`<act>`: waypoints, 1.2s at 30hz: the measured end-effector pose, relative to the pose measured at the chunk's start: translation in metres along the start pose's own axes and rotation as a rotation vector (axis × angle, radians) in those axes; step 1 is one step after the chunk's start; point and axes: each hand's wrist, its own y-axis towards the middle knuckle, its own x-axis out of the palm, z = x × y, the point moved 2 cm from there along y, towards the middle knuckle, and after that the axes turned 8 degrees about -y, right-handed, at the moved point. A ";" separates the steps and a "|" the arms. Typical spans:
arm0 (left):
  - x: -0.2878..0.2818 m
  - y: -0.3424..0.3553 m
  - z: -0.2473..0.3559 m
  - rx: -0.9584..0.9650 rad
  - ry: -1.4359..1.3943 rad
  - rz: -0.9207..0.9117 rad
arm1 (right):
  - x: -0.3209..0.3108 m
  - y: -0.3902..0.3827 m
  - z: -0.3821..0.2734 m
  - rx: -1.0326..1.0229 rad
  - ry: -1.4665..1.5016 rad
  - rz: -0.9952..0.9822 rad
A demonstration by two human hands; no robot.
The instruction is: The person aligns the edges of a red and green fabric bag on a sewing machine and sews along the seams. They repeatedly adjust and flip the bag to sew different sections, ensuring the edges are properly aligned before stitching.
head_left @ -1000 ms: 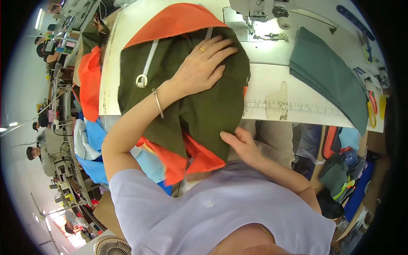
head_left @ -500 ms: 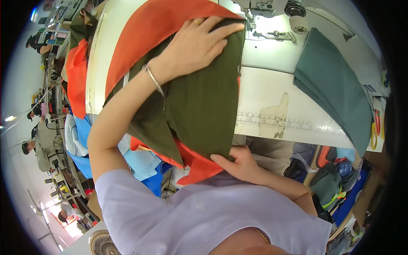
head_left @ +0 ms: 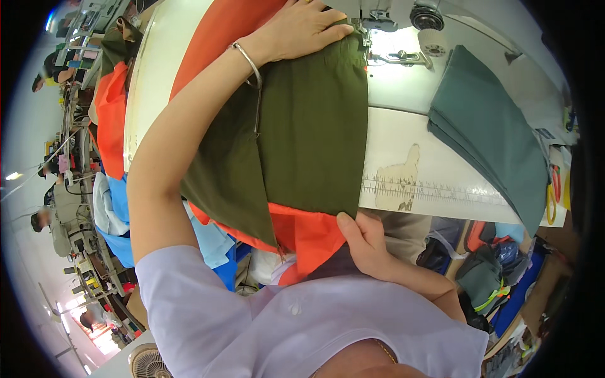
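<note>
A dark green fabric panel with orange cloth beneath it lies across the white sewing table and hangs over its near edge. My left hand rests on its far part, fingers stretched out, close to the presser foot of the sewing machine. At the near right corner, my right hand grips the fabric edge between thumb and fingers, the fingers partly hidden. The panel's right edge runs from the presser foot down to that hand. More orange cloth curves out beyond my left forearm.
Folded grey-green fabric pieces lie on the table's right side. A printed ruler strip runs along the near edge. Yellow-handled scissors are at the far right. Heaped cloth and other people at machines are to the left.
The fabric has shifted away from me, its far edge now at the presser foot. My left hand has moved slightly farther and left; my right hand has moved slightly right.
</note>
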 end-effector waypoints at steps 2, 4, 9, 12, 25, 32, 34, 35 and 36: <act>-0.001 0.002 -0.002 0.135 -0.058 0.102 | 0.002 0.004 -0.005 -0.091 0.000 0.082; -0.001 0.003 -0.010 0.092 -0.078 0.045 | -0.003 0.006 -0.007 -0.122 -0.108 0.047; 0.004 0.006 -0.019 0.127 -0.067 0.086 | -0.010 0.008 -0.014 0.091 0.028 -0.073; 0.007 0.009 -0.022 0.160 -0.087 0.124 | -0.007 0.007 -0.014 0.199 0.148 -0.051; -0.026 -0.137 0.144 0.074 -0.148 -0.106 | 0.014 -0.004 0.013 0.000 0.002 0.023; -0.013 -0.259 0.205 -0.312 0.344 -0.128 | 0.024 -0.005 0.043 0.000 -0.023 0.115; -0.011 -0.273 0.214 -0.405 0.359 -0.119 | 0.030 -0.010 0.056 0.049 0.008 0.201; -0.009 -0.277 0.218 -0.434 0.341 -0.103 | 0.033 -0.014 0.058 0.055 -0.010 0.227; -0.008 -0.279 0.222 -0.455 0.348 -0.110 | 0.035 -0.017 0.064 0.073 0.027 0.160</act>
